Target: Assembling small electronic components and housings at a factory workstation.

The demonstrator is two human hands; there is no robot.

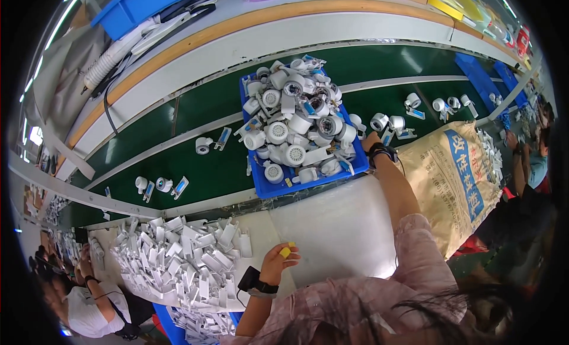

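Left hand (281,263), lower centre of frame: half-curled, seemingly empty. Right hand (371,142), right of centre, near white round unit (379,121); grip hidden, can't tell. Blue bin (284,189), mid-frame, heaped past rim: careless bump could topple white parts (277,132) onto green belt (207,170).

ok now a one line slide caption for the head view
Right hand beside a blue bin heaped with white parts; left hand near a pile of loose white pieces.
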